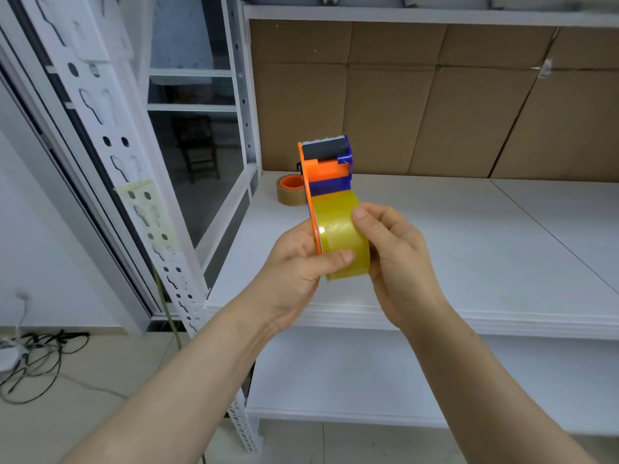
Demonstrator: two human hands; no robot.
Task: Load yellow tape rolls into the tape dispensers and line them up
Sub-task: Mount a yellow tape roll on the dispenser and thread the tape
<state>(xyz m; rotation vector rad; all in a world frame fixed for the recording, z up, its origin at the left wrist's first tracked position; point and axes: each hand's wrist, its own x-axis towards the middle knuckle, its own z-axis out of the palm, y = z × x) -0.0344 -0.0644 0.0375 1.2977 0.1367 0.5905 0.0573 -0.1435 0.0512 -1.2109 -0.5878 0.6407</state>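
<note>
Your right thumb tip (360, 214) presses on the outer face of the yellow tape roll (341, 236), likely hunting for the loose end or steadying the roll so it can't spin. The other right fingers are hidden behind the roll; they seem to wrap its far side, so your right hand (398, 259) is closed around the roll. Your left thumb (338, 257) lies across the roll's lower face, and the rest of your left hand (294, 266) cups the orange side plate from the left, clamped on the dispenser body. That 2-sided hold makes sense: 1 hand fixes the frame, the other works the tape.

The roll sits on the orange and blue tape dispenser (326, 169), flush against the side plate, so it looks seated on the hub. The hub itself is hidden, so I can't confirm. The cutter end points up and away from you, which keeps the blade clear of your fingers and leaves a path to pull tape toward it. No tape is visibly threaded there yet.

You hold all this above the front edge of the white shelf (469, 246), not resting on it. A brown tape roll (290, 190) with an orange core lies flat at the back left of the shelf, well apart from your hands. No lined-up dispensers are visible on the shelf.
</note>
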